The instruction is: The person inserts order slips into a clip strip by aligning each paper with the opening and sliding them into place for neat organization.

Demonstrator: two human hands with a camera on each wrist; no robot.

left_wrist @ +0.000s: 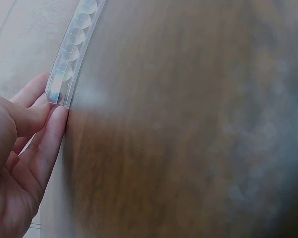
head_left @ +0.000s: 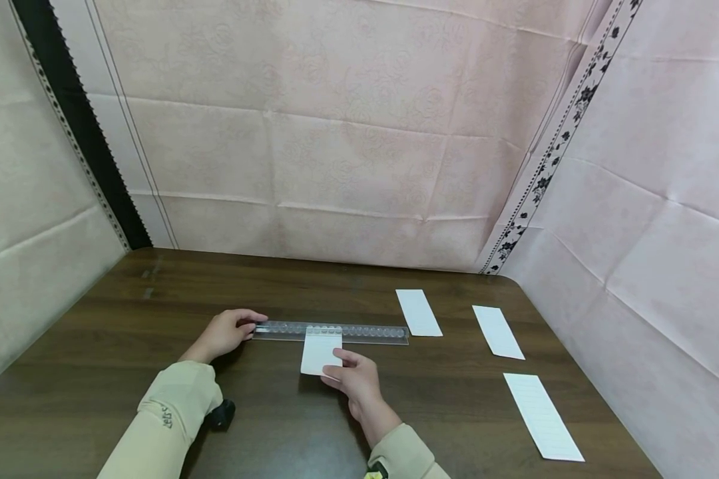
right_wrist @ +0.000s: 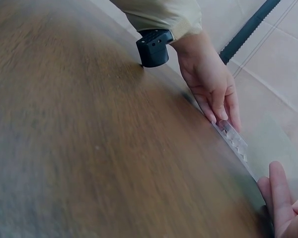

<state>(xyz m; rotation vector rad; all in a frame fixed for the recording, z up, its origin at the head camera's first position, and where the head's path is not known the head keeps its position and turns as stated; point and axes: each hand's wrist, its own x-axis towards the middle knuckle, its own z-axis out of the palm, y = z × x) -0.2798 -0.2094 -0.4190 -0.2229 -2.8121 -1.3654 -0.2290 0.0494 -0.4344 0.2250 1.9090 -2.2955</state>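
A clear plastic ruler (head_left: 374,334) with a row of round cut-outs lies crosswise on the table. My left hand (head_left: 226,334) pinches its left end between thumb and fingers, as the left wrist view shows up close at the ruler (left_wrist: 72,54). A white slip of paper (head_left: 320,352) has its top edge beneath the ruler, left of the ruler's middle. The slip's lower right edge sits between the thumb and fingers of my right hand (head_left: 357,384). In the right wrist view, the paper (right_wrist: 275,144) stands tilted up from the table.
Three white paper strips lie to the right: one strip (head_left: 419,313) near the ruler's right end, another strip (head_left: 498,331) farther right, and a longer lined strip (head_left: 544,416) closer to me. Cloth walls (head_left: 335,166) border the brown wooden table (head_left: 275,426) at the back and sides.
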